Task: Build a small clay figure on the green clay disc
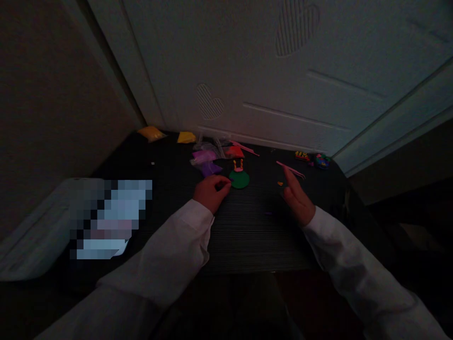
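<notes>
My left hand [213, 192] is closed in a pinch at the left rim of a flat green clay disc [239, 180]. A small dark purple bit of clay [231, 179] shows at its fingertips, partly hidden. On the disc's far edge stands a pink clay piece with two orange-yellow upright stalks [238, 166]. Farther right, my right hand [297, 199] is held above the tabletop, fingers stretched out and nothing seen in them. Near it lie a tiny orange piece [280, 183] and a pink modelling tool [290, 169]. A thin purple strip [268, 213] lies between the hands.
Purple clay packets [208, 167], a red packet [234, 151] and more pink tools [246, 148] lie behind the disc. Yellow packets [186, 137] sit at the back left. Small colourful clay figures [321, 161] stand back right. A blurred-out screen [116, 219] is at left. A white panel rises behind.
</notes>
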The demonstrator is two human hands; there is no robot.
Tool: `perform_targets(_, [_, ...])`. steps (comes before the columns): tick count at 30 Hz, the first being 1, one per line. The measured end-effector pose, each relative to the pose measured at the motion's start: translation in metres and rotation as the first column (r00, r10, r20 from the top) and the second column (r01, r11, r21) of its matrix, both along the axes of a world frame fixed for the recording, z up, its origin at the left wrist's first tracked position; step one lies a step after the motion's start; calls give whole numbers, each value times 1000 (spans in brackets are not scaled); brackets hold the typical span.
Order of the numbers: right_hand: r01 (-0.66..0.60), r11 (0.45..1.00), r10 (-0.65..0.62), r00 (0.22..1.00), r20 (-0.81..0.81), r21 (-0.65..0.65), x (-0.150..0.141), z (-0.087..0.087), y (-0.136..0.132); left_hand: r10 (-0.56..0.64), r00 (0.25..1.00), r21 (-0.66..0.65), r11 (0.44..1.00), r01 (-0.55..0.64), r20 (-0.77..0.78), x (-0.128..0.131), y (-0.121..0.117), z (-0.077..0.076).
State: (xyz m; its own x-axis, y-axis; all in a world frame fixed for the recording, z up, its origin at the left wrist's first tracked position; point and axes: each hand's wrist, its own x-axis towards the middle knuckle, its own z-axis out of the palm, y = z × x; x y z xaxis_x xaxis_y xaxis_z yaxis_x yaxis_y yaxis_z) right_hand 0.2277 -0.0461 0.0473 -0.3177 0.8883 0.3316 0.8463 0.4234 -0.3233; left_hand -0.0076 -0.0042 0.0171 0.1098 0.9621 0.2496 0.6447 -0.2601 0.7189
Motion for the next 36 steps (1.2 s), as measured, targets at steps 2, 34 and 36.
perform_targets(2, [-92, 995, 92, 996, 1, -45, 14, 5, -5, -2, 1000, 1, 1000, 2, -3, 0, 0, 0])
perform_targets(34, [-89, 975, 172, 878, 447, -201, -19, 2, -66, 4, 1000, -12, 1000, -4, 0, 1, 0, 0])
perform_targets(36, [-94, 974, 181, 874, 452, -207, -19, 2, -66, 5, 1000, -11, 1000, -5, -3, 1, 0, -1])
